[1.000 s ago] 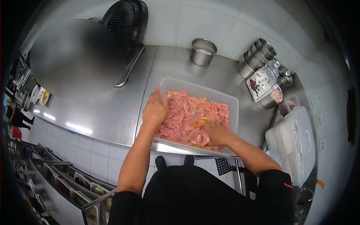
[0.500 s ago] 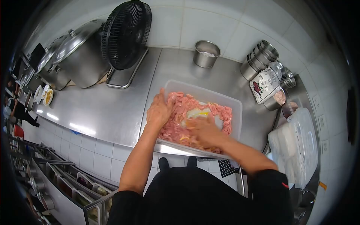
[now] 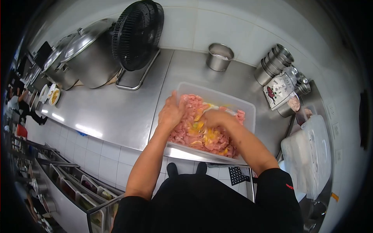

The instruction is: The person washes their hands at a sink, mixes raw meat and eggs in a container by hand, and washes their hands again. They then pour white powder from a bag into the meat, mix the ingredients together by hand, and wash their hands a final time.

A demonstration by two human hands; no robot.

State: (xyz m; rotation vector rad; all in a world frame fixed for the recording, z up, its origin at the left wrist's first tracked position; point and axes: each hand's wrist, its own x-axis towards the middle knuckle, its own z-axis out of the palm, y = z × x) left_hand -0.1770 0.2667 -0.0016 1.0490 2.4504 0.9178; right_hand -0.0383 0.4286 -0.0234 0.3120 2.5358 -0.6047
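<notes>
Raw pink meat strips (image 3: 190,105) fill a translucent plastic tub (image 3: 251,116) on the steel counter. Yellow streaks, looking like egg yolk (image 3: 211,135), run through the middle of the meat. At the tub's left side, my left hand (image 3: 171,113) grips the wall, thumb toward the inside and fingers over the rim. My right hand (image 3: 216,119) is down in the meat near the tub's centre, palm downward. Its fingers are blurred and partly buried, so their closure does not show.
A metal pot (image 3: 220,57) stands behind the tub. Stacked metal containers (image 3: 274,64), a white printed bag (image 3: 276,91) and a clear plastic box (image 3: 307,155) are to the right. A black fan (image 3: 138,35) and large lidded pots (image 3: 91,54) stand left. People are at the far left.
My right hand has swept away from the near side toward the tub's far side. The meat has shifted and more yellow shows. My left hand stays at the rim; the view moved slightly.
</notes>
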